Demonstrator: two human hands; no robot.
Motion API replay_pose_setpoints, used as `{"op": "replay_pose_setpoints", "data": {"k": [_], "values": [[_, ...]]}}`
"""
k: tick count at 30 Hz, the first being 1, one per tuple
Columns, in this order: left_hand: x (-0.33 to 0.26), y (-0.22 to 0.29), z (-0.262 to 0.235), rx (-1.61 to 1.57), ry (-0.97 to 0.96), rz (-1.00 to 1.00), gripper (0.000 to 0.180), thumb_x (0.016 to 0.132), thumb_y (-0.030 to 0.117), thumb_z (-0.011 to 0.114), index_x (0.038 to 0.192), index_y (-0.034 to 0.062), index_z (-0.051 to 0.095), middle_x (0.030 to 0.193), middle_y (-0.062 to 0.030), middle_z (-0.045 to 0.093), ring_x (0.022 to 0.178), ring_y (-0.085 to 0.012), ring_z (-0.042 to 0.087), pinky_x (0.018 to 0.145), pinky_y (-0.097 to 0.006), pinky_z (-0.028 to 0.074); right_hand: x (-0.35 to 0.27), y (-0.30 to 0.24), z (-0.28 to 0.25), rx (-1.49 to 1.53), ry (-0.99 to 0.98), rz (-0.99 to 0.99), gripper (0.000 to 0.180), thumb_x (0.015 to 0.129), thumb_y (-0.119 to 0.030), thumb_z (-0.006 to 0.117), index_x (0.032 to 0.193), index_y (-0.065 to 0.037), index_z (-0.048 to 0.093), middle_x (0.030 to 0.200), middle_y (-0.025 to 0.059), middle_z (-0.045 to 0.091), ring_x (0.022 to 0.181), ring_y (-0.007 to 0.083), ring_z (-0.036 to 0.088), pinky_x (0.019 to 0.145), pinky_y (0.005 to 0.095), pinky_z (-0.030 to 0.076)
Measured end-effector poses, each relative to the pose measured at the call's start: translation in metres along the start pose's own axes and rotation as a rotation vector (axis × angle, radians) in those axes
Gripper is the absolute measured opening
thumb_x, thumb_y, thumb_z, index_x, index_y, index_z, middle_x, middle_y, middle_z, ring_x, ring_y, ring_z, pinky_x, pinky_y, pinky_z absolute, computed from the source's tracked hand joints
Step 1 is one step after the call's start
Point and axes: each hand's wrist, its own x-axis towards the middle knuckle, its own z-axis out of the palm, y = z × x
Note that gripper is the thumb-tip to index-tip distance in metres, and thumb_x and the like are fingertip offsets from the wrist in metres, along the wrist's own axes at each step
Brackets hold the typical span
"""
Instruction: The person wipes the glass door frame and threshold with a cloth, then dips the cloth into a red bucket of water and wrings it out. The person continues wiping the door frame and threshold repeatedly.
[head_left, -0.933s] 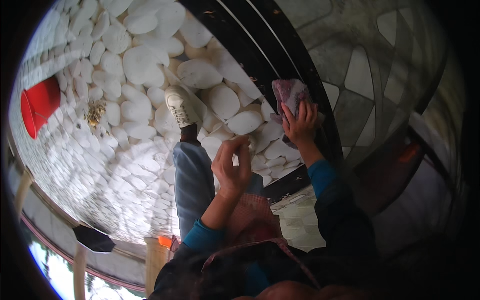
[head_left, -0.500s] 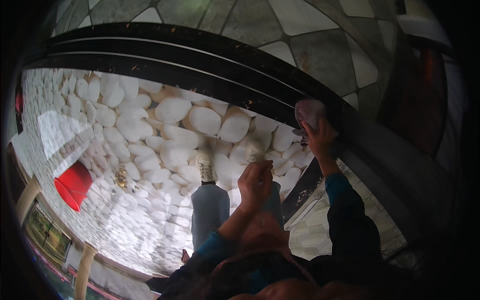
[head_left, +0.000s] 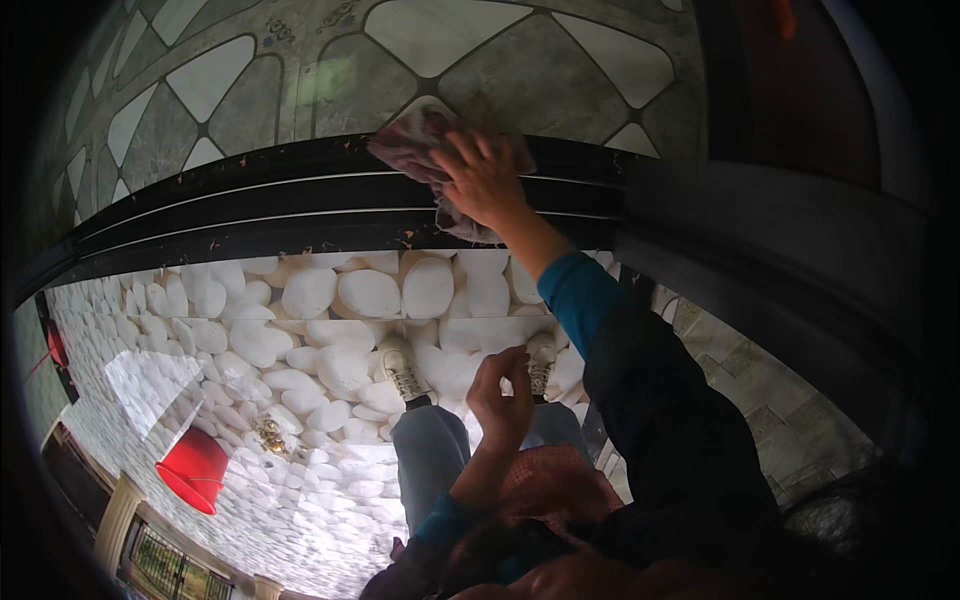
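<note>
My right hand (head_left: 484,180) presses a damp-looking purplish-grey cloth (head_left: 410,142) onto a black grooved door sill (head_left: 290,190). Its fingers lie over the cloth, and part of the cloth hangs down across the sill's grooves toward me. Small brown bits of debris dot the sill to the left of the cloth. In front of my body, over my knees, my left hand (head_left: 502,398) hangs with its fingers curled in, and nothing shows in it.
Beyond the sill lies a grey and white tiled floor (head_left: 540,85). On my side the floor has a white pebble pattern (head_left: 350,345), where my shoes (head_left: 402,370) stand. A red bucket (head_left: 193,470) is at the left, near a small golden-brown patch (head_left: 272,436). A dark frame rises at right.
My right hand has swept the cloth left and farther away along the sill from its right end. The view has shifted with my head. My left hand stays curled near my knees.
</note>
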Motion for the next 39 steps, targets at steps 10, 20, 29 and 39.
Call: {"op": "replay_pose_setpoints", "data": {"k": [10,20,29,39], "values": [[-0.001,0.001,0.011,-0.067,-0.004,-0.122,0.011,0.087,0.000,0.061,0.096,-0.0007,0.066,0.083,-0.0097,0.070,0.070,-0.0143,0.068,0.067,-0.026,0.053,-0.085,0.148,-0.016,-0.428,-0.093,0.376,0.057,0.080,-0.032,0.069,0.129,-0.012,0.048,0.125,0.0211,0.051,0.112,0.0381,0.051,0.091,0.0479,0.047],[0.014,0.001,-0.038,-0.120,0.119,-0.145,0.012,0.086,-0.003,0.061,0.097,0.0000,0.065,0.082,-0.0103,0.070,0.071,-0.0142,0.069,0.066,-0.025,0.052,-0.123,0.123,-0.020,-0.566,-0.254,0.702,0.046,0.091,-0.043,0.058,0.127,-0.017,0.047,0.111,0.0157,0.052,0.099,0.0374,0.055,0.081,0.0470,0.051],[0.020,-0.011,-0.057,-0.093,0.179,0.027,0.017,0.084,-0.006,0.061,0.099,0.0007,0.064,0.082,-0.0111,0.067,0.070,-0.0184,0.066,0.063,-0.028,0.051,-0.158,0.075,-0.048,-0.249,0.038,0.192,0.050,0.098,-0.020,0.044,0.140,0.008,0.038,0.148,0.0276,0.031,0.138,0.0396,0.030,0.118,0.0478,0.019],[-0.126,-0.019,-0.087,0.156,-0.321,-0.290,0.025,0.089,0.019,0.060,0.111,0.0099,0.062,0.094,-0.0140,0.068,0.085,-0.0315,0.067,0.074,-0.040,0.052,-0.308,0.016,-0.248,1.300,-0.887,1.218,0.042,0.093,-0.036,0.061,0.121,-0.005,0.062,0.104,0.0067,0.066,0.094,0.0176,0.063,0.082,0.0326,0.053]]}}
